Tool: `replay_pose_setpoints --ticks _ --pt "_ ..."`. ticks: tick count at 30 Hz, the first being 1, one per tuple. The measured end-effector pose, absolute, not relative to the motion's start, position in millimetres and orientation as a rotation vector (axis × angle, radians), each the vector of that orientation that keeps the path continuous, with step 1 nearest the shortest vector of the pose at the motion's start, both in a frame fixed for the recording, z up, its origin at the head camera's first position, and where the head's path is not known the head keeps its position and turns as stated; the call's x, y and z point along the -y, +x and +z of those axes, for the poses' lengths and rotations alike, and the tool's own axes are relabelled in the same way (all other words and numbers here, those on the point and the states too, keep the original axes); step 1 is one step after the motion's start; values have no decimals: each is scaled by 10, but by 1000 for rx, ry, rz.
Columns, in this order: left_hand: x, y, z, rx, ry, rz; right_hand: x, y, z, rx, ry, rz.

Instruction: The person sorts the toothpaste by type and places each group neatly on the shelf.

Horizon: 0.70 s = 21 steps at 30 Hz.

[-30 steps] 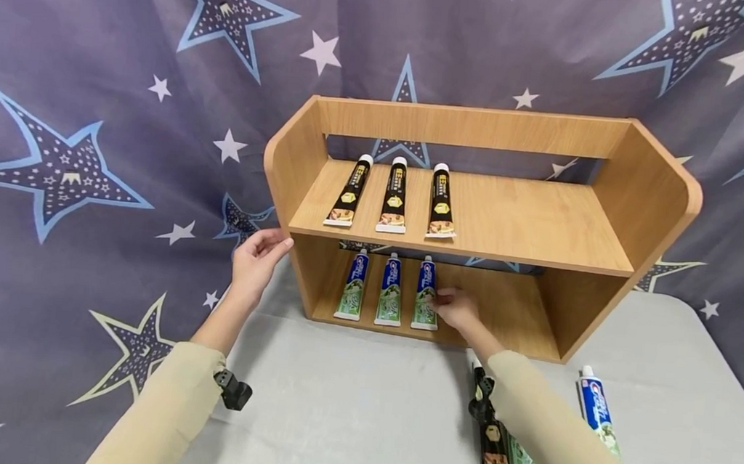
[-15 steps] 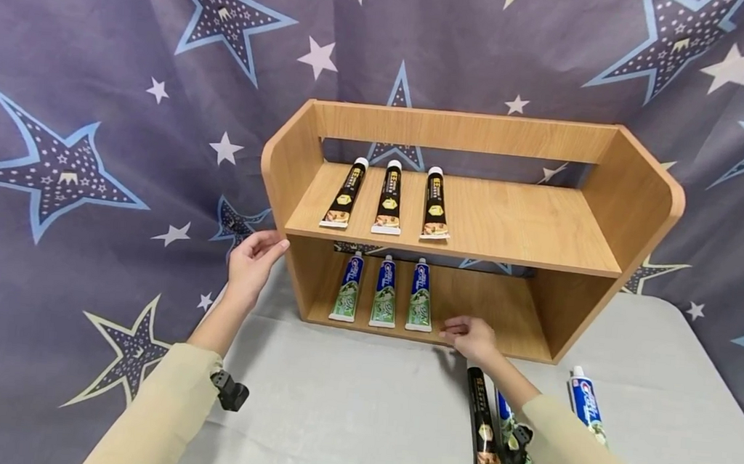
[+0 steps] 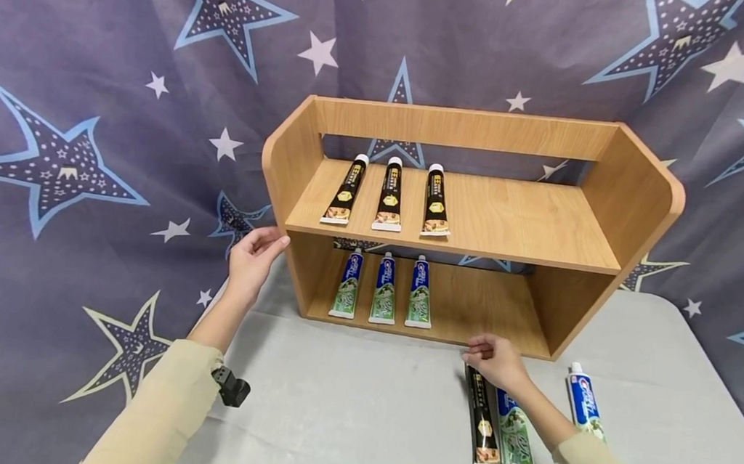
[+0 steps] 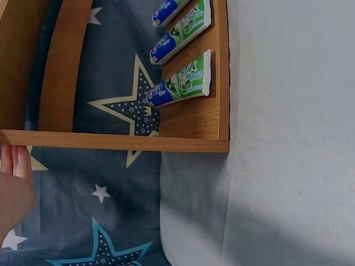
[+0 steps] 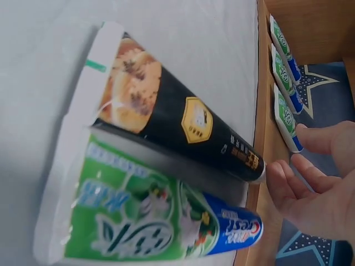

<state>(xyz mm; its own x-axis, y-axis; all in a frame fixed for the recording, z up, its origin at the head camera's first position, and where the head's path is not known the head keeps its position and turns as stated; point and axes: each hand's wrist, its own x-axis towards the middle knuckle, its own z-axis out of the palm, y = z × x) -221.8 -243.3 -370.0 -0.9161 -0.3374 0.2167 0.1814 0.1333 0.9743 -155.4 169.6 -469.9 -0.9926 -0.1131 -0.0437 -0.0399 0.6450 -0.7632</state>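
Observation:
My left hand (image 3: 253,263) touches the outer left side of a two-tier wooden shelf (image 3: 517,218); in the left wrist view its fingers (image 4: 21,162) lie against the panel. My right hand (image 3: 498,360), with nothing in it, hovers by the cap end of a black toothpaste tube (image 3: 483,419) on the table. Beside that tube lies a blue-and-green Crest toothpaste tube (image 3: 515,436). Three black toothpaste tubes, the middle one (image 3: 389,195) among them, lie in a row on the upper tier. Below them are three Crest tubes, the rightmost (image 3: 419,294) nearest my right hand.
Another Crest tube (image 3: 584,402) lies apart on the grey-covered table (image 3: 345,412), to the right. The shelf's right side panel (image 3: 637,202) rises beyond it. A star-patterned curtain (image 3: 124,132) hangs behind the shelf.
My right hand has left the rightmost Crest tube on the lower tier and moved right and toward me, over the tubes on the table. The left hand stays at the shelf's side.

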Motion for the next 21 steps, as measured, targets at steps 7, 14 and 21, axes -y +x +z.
replay_pose_setpoints --ticks 7,14,21 --pt "2420 -2221 -3687 2035 151 -1839 -1768 -1393 -4656 -2800 -170 -1185" --pt "2416 -2202 -3663 2057 177 -1826 -1729 -1243 -4647 -2882 -181 -1049" --pt "2411 -2215 -3673 2070 182 -1804 -1666 -1164 -4720 -2974 -165 -972"
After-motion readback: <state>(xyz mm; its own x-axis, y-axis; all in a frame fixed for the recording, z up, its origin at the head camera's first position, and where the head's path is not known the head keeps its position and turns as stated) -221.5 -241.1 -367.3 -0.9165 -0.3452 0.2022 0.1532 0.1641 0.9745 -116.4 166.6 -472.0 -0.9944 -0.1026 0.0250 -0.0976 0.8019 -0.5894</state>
